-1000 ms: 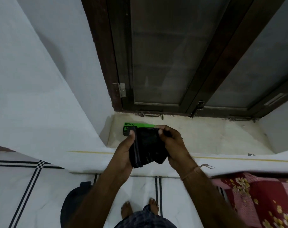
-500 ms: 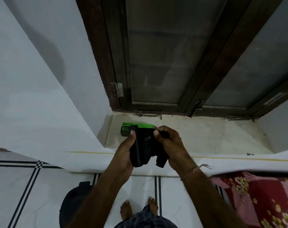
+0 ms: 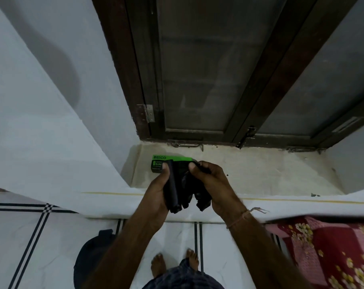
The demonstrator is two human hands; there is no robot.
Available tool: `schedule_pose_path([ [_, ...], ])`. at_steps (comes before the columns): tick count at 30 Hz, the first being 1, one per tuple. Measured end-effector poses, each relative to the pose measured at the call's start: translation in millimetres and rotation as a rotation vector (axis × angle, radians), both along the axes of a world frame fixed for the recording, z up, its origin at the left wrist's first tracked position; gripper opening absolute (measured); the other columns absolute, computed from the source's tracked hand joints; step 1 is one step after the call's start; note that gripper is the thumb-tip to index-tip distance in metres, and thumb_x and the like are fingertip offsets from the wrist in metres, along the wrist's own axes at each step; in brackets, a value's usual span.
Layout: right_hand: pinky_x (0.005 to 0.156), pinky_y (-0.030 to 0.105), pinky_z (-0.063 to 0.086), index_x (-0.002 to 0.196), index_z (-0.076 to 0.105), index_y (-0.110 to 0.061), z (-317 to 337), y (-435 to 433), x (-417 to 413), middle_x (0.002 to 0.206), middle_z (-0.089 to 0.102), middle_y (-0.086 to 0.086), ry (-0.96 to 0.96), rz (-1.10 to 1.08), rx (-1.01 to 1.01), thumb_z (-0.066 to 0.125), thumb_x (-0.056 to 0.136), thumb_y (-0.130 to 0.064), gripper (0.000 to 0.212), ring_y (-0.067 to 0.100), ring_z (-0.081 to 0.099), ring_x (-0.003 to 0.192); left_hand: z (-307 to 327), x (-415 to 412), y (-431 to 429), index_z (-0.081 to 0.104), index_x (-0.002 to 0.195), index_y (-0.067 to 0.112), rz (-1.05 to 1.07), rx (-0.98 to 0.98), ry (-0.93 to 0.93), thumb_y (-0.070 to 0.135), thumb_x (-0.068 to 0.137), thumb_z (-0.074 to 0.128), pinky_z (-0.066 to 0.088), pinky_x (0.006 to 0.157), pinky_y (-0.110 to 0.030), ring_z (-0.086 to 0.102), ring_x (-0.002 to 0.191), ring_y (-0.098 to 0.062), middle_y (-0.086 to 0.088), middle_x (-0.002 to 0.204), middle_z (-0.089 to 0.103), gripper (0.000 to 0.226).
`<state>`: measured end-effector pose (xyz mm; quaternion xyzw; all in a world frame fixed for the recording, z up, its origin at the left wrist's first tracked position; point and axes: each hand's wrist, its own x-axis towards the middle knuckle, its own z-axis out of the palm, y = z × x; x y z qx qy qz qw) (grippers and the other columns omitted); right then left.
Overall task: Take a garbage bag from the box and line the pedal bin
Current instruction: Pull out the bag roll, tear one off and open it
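A folded black garbage bag (image 3: 184, 184) hangs between my two hands in front of the window ledge. My left hand (image 3: 159, 188) pinches its left folded edge with the thumb on top. My right hand (image 3: 213, 184) grips the bag's top right corner, and loose folds droop below it. Behind the hands a green and black box (image 3: 159, 161) of garbage bags lies on the ledge (image 3: 270, 174), partly hidden by my fingers. A dark round pedal bin (image 3: 91, 255) stands on the floor at my lower left, partly hidden by my left forearm.
A dark wooden window frame (image 3: 260, 101) with closed panes rises behind the ledge. White walls flank the recess. A red floral cloth (image 3: 327, 247) lies at the lower right. My bare feet (image 3: 172, 263) stand on white tiles with black lines.
The bag has gone from a flat broad fold to bunched, narrower folds as my hands drew closer together; my right hand has worked one layer apart from the rest.
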<state>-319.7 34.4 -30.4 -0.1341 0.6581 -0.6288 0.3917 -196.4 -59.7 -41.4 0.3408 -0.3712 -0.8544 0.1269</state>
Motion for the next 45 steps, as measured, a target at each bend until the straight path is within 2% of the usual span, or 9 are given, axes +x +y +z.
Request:
schedule_pose_path([
  [5, 0.067, 0.031, 0.055, 0.09, 0.07, -0.005, -8.3, 0.6, -7.2, 0.077, 0.073, 0.001, -0.005, -0.029, -0.049, 0.062, 0.101, -0.011, 0.014, 0.017, 0.07, 0.073, -3.6, 0.1, -4.0, 0.062, 0.138, 0.013, 0.02, 0.025, -0.024, 0.056, 0.103, 0.039, 0.05, 0.103, -0.048, 0.065, 0.124, -0.033, -0.017, 0.132, 0.07, 0.06],
  [10, 0.074, 0.03, 0.058, 0.104, 0.075, -0.01, -7.6, -3.5, -5.5, 0.092, 0.079, 0.006, -0.028, 0.004, -0.022, 0.053, 0.106, -0.012, 0.023, 0.023, 0.071, 0.089, -4.0, -3.4, -0.7, 0.063, 0.137, 0.016, -0.011, 0.005, -0.042, 0.056, 0.103, 0.041, 0.056, 0.093, -0.048, 0.068, 0.118, -0.035, -0.017, 0.128, 0.071, 0.057],
  [15, 0.089, 0.056, 0.057, 0.11, 0.077, -0.006, -5.9, -2.5, -4.9, 0.106, 0.076, 0.027, -0.022, 0.106, -0.033, 0.066, 0.099, -0.034, 0.032, 0.047, 0.073, 0.097, -5.7, -6.2, 1.2, 0.061, 0.138, 0.013, 0.003, 0.011, -0.049, 0.051, 0.103, 0.046, 0.053, 0.096, -0.048, 0.065, 0.121, -0.039, -0.022, 0.133, 0.067, 0.054],
  [18, 0.08, 0.041, 0.06, 0.099, 0.078, -0.004, -7.2, -3.7, -6.6, 0.092, 0.079, 0.018, -0.008, 0.061, -0.061, 0.073, 0.094, -0.02, 0.017, 0.03, 0.074, 0.085, -6.7, -7.2, 3.4, 0.06, 0.139, 0.009, 0.003, 0.025, -0.015, 0.045, 0.103, 0.046, 0.053, 0.102, -0.053, 0.063, 0.124, -0.041, -0.024, 0.134, 0.066, 0.052],
  [21, 0.07, 0.025, 0.057, 0.09, 0.075, -0.006, -9.1, -3.9, -6.7, 0.08, 0.077, 0.004, -0.047, 0.019, -0.102, 0.071, 0.094, -0.01, 0.007, 0.016, 0.073, 0.075, -5.0, -6.8, 4.6, 0.061, 0.137, 0.008, 0.009, 0.039, 0.014, 0.043, 0.105, 0.043, 0.06, 0.082, -0.041, 0.07, 0.106, -0.033, -0.024, 0.13, 0.068, 0.051],
  [26, 0.069, 0.028, 0.058, 0.094, 0.072, 0.003, -12.3, -3.3, -4.7, 0.083, 0.074, 0.012, -0.09, -0.03, -0.116, 0.07, 0.094, -0.007, 0.01, 0.019, 0.072, 0.074, -6.1, -5.7, 6.3, 0.071, 0.125, 0.013, 0.018, 0.058, 0.024, 0.043, 0.103, 0.046, 0.051, 0.084, -0.044, 0.067, 0.099, -0.035, -0.02, 0.115, 0.072, 0.045],
  [36, 0.077, 0.03, 0.058, 0.081, 0.071, -0.005, -16.5, -7.1, 9.6, 0.083, 0.072, 0.013, -0.149, -0.164, -0.165, 0.064, 0.097, -0.002, 0.018, 0.026, 0.068, 0.084, -7.2, -20.5, 21.7, 0.055, 0.144, 0.007, 0.154, 0.292, 0.064, 0.039, 0.089, 0.053, 0.051, 0.102, -0.049, 0.061, 0.125, -0.038, -0.023, 0.142, 0.06, 0.063],
  [42, 0.062, 0.037, 0.059, 0.078, 0.067, -0.008, -17.5, 2.3, 1.6, 0.065, 0.072, 0.005, -0.137, -0.24, -0.136, 0.056, 0.103, -0.009, 0.027, 0.024, 0.067, 0.06, -15.2, -13.8, 11.0, 0.064, 0.115, 0.009, 0.241, 0.151, 0.07, 0.034, 0.098, 0.05, 0.062, 0.066, -0.035, 0.073, 0.075, -0.02, -0.006, 0.083, 0.074, 0.033],
  [45, 0.059, 0.035, 0.06, 0.082, 0.063, -0.005, -16.4, 6.0, -0.3, 0.064, 0.069, 0.004, -0.148, -0.19, -0.16, 0.053, 0.105, -0.009, 0.025, 0.022, 0.069, 0.058, -13.9, -12.4, 6.7, 0.065, 0.109, 0.009, 0.251, 0.077, 0.051, 0.036, 0.096, 0.054, 0.06, 0.063, -0.033, 0.069, 0.07, -0.017, -0.006, 0.078, 0.068, 0.032],
])
